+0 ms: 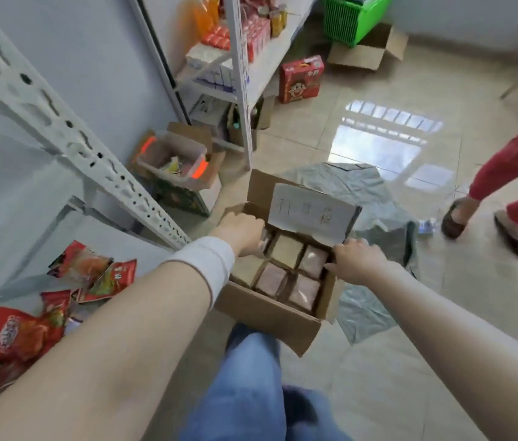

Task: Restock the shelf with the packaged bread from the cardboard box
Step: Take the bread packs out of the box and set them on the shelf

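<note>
Cardboard box [270, 313] sits dead centre on the tiled floor [378, 393], flaps open, and both arms are reaching down into it. Inside is the packaged bread [286, 249], square loaves in clear wrap packed side by side in rows, some pale tan and some pinkish. A white paper label [311, 214] with handwriting lies on the far flap at the box's 12 o'clock.

The left hand [241, 232], a white wristband [206, 262] just behind it, is at the box's 10 o'clock corner. Its fingers curl down against a wrapped pack there, but the tips are hidden, so whether they have actually got hold of it cannot be told. The right hand [356, 261] is at the box's 3 o'clock edge, with the fingers loosely spread towards the flap and the thumb stretched out towards the nearest pinkish loaf. It is touching the rim, with nothing closed inside it.

The white metal shelf [114, 237] runs along at 9 o'clock, and a heap of red snack packets [19, 335] lies on its board at 8 o'clock. No bread shows on it. At the box's 11 o'clock, a clear plastic tub [172, 160] rests on other cartons. A crumpled plastic sheet [369, 192] spreads on the floor from the box's 1 o'clock round to its 4 o'clock. At 3 o'clock of the picture stands another person in red trousers [512, 160] and dark shoes. Far off at 1 o'clock are a red carton [300, 79] and a green basket [346, 17]. Blue jeans [251, 377] fill 6 o'clock.
</note>
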The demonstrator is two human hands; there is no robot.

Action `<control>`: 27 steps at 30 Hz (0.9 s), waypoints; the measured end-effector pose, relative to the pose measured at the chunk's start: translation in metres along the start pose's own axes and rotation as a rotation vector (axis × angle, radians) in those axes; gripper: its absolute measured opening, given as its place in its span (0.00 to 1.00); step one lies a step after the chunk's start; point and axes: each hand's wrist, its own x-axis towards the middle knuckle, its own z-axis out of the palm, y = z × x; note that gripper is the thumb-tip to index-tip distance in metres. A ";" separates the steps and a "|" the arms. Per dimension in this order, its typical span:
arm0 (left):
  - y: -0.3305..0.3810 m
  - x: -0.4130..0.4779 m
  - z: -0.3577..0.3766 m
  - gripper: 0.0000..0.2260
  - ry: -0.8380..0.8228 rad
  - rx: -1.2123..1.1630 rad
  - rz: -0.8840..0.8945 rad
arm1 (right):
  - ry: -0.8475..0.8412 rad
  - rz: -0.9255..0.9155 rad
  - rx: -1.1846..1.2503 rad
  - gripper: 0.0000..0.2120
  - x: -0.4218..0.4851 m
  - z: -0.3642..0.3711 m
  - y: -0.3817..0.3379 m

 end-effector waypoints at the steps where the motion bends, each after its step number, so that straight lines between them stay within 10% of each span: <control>1: -0.003 0.019 0.008 0.18 -0.035 -0.034 -0.002 | -0.018 0.021 0.037 0.20 0.013 0.007 0.000; 12: -0.031 0.178 0.126 0.24 -0.425 -0.226 -0.012 | -0.301 0.135 0.419 0.24 0.137 0.117 -0.051; 27: 0.004 0.371 0.286 0.34 -0.307 -0.794 -0.281 | -0.440 0.444 1.275 0.33 0.305 0.266 -0.171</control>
